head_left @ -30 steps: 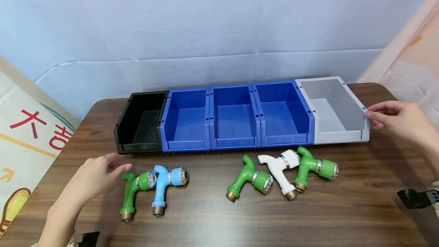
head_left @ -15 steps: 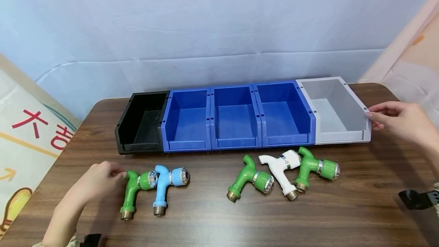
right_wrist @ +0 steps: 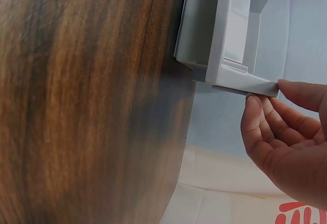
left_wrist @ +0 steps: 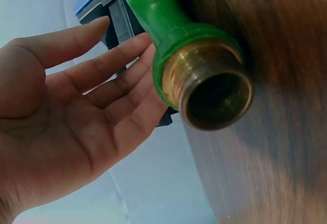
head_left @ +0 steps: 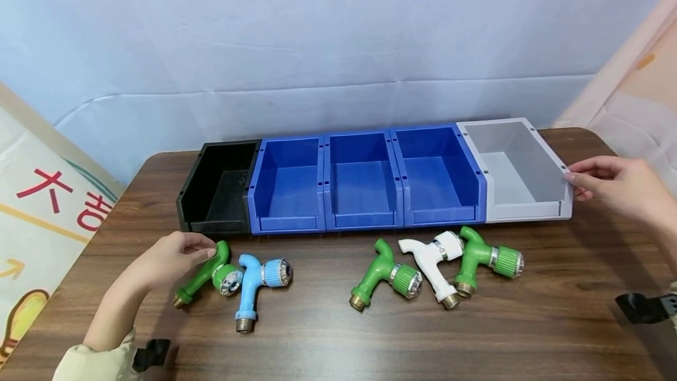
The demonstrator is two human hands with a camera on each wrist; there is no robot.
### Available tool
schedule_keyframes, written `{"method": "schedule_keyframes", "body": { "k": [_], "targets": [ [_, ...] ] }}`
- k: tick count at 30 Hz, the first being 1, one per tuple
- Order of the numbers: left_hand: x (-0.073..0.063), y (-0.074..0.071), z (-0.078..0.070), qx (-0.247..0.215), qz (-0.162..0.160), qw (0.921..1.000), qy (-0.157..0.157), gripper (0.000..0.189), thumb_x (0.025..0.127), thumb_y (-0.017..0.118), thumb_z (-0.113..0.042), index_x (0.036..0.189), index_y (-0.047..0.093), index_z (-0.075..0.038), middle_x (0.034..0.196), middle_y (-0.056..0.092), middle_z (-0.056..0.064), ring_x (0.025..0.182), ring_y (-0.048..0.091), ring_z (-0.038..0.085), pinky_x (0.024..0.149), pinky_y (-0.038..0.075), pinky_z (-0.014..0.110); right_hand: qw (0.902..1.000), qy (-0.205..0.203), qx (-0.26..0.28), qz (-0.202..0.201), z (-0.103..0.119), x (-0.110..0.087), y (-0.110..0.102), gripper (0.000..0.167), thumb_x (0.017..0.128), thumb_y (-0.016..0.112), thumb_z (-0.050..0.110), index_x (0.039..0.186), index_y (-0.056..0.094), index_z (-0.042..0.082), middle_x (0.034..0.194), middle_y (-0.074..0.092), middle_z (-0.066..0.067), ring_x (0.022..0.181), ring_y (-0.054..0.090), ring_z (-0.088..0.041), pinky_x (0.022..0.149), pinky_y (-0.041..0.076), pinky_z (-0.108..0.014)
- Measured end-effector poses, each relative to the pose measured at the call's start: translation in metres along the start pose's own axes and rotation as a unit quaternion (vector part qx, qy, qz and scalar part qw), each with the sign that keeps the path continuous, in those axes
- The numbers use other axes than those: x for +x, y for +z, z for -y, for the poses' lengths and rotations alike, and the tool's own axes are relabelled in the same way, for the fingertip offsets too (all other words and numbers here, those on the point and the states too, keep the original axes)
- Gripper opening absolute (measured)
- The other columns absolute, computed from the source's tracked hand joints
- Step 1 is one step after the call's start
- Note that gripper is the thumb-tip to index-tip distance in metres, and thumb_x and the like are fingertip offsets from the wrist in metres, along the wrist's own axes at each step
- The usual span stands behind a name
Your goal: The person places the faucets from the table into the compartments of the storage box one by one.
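Note:
In the head view, my left hand [head_left: 171,257] is at the spout end of a green tap [head_left: 201,278], which lies slanted on the table. The left wrist view shows its brass threaded end [left_wrist: 217,99] close up, with long, fairly straight fingers [left_wrist: 122,86] reaching behind the green body and the thumb apart from it. Just right of that tap lies a light blue tap [head_left: 248,296]. My right hand [head_left: 619,184] pinches the right side edge of a grey bin [head_left: 529,210] between thumb and fingers, also seen in the right wrist view.
Left of the grey bin, three blue bins [head_left: 365,221] and a black bin [head_left: 217,227] stand in a row. In front lie a green tap [head_left: 378,275], a white tap [head_left: 431,260] and another green tap [head_left: 476,257]. The wooden table [head_left: 317,346] ends at a pale cloth [head_left: 338,46].
My left hand has moved to the right and up against the left green tap. That tap has turned, its threaded end swinging left and its spout right. The right hand keeps its place.

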State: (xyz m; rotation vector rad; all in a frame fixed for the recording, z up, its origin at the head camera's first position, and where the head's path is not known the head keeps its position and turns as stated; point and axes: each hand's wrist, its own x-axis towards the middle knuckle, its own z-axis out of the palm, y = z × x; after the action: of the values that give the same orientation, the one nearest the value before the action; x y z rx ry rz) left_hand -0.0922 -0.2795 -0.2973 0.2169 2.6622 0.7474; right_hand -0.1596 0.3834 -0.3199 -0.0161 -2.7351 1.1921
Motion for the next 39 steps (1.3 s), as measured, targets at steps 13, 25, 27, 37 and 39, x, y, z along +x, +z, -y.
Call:
{"method": "schedule_keyframes", "body": {
  "k": [13,25,27,37,39],
  "targets": [
    [-0.013,-0.004,0.022,-0.126,0.037,0.9912,-0.020,0.038,0.086,0.065,-0.022,0.105,0.057,0.010,0.084,0.061,0.008,0.076,0.059,0.017,0.065,0.053,0.029,0.9995,0.009,-0.017,0.024,-0.002,0.008,-0.004,0.022,0.088,0.062,0.020,0.100,0.063,0.002,0.065,0.063,0.007,0.053,0.060,-0.011,0.046,0.051,-0.026],
    [-0.026,-0.003,0.037,-0.122,0.071,0.9894,-0.036,0.028,0.081,0.069,-0.016,0.093,0.059,0.007,0.076,0.057,0.004,0.068,0.054,0.012,0.060,0.052,0.030,0.9991,0.009,-0.001,0.041,-0.025,0.020,-0.007,0.027,0.087,0.064,0.022,0.103,0.060,0.000,0.070,0.065,0.005,0.056,0.062,-0.013,0.048,0.052,-0.025],
    [-0.027,-0.002,0.037,-0.118,0.075,0.9895,-0.037,0.026,0.081,0.070,-0.015,0.092,0.060,0.006,0.075,0.057,0.004,0.068,0.054,0.011,0.060,0.052,0.029,0.9988,0.010,0.009,0.048,-0.001,0.012,-0.007,0.026,0.088,0.062,0.017,0.101,0.060,-0.005,0.069,0.065,0.006,0.055,0.061,-0.011,0.048,0.051,-0.024],
    [-0.028,-0.001,0.038,-0.109,0.079,0.9902,-0.037,0.023,0.082,0.068,-0.014,0.090,0.062,0.007,0.076,0.059,0.004,0.068,0.054,0.012,0.061,0.052,0.028,0.9964,0.025,0.053,0.062,0.008,0.007,-0.007,0.018,0.088,0.061,0.012,0.100,0.063,-0.002,0.070,0.064,0.011,0.057,0.062,-0.012,0.051,0.053,-0.026],
    [-0.028,-0.001,0.038,-0.117,0.081,0.9890,-0.040,0.025,0.083,0.068,-0.014,0.091,0.062,0.008,0.077,0.060,0.004,0.069,0.055,0.013,0.062,0.053,0.029,0.9962,0.036,0.053,0.058,0.006,0.008,-0.007,0.018,0.088,0.063,0.013,0.099,0.063,0.000,0.072,0.063,0.012,0.058,0.062,-0.012,0.052,0.054,-0.026]
  ]
}}
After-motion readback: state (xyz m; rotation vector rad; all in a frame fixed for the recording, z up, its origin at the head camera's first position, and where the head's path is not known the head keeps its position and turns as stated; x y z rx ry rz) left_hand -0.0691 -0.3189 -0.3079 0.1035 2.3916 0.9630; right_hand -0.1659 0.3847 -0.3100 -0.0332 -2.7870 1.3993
